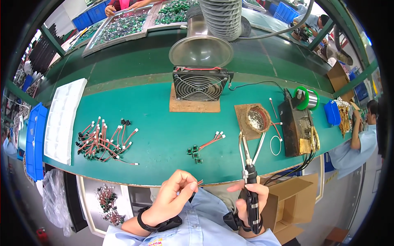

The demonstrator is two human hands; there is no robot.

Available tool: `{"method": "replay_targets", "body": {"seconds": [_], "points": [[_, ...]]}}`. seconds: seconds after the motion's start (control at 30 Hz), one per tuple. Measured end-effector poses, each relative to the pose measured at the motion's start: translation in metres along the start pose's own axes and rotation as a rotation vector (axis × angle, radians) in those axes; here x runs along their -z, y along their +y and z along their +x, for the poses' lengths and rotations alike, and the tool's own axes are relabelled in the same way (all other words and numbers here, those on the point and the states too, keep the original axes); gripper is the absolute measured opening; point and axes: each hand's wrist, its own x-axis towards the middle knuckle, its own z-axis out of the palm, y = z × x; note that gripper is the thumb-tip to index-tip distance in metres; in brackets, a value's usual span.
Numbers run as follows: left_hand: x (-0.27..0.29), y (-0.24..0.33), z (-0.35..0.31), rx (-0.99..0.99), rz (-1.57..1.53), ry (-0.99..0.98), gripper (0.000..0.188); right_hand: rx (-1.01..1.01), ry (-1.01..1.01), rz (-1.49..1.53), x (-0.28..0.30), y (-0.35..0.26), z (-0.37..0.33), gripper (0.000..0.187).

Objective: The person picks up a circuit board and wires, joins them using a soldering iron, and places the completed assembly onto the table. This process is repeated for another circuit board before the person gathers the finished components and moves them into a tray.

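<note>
Head view, me watching from the side: left of frame, white tray [65, 123] next to the wire pile [97, 143] on the desk [164, 127], likely there for easy left-side reach. Lower centre, left hand [174, 194] nearly closed, thumb and finger pinching a short wire end [200, 182], probably for fine control. Above it, small green boards [195, 151] with leads, apart from the pile. Right of that, right hand [261, 197] wrapped loosely round the black handle of a pronged tool [249, 176], metal pointing up-frame, presumably away from skin. Prongs end by the round pot [245, 119]; touching or not, can't tell. The rest of the pinched wire is hidden by fingers; far-right co-worker [357, 139] small, partly cut off.
</note>
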Motion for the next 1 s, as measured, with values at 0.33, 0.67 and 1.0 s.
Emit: {"method": "replay_targets", "body": {"seconds": [0.33, 0.67, 1.0], "points": [[-0.001, 0.006, 0.001, -0.184, 0.292, 0.103, 0.006, 0.011, -0.037, 0.05, 0.017, -0.012, -0.013, 0.053], [0.0, 0.007, 0.001, -0.255, 0.378, 0.141, 0.007, 0.106, -0.157, 0.025, 0.028, -0.015, -0.009, 0.041], [-0.004, 0.009, 0.0, -0.268, 0.417, 0.158, 0.008, 0.077, -0.152, 0.069, 0.029, -0.015, -0.012, 0.034]]}}
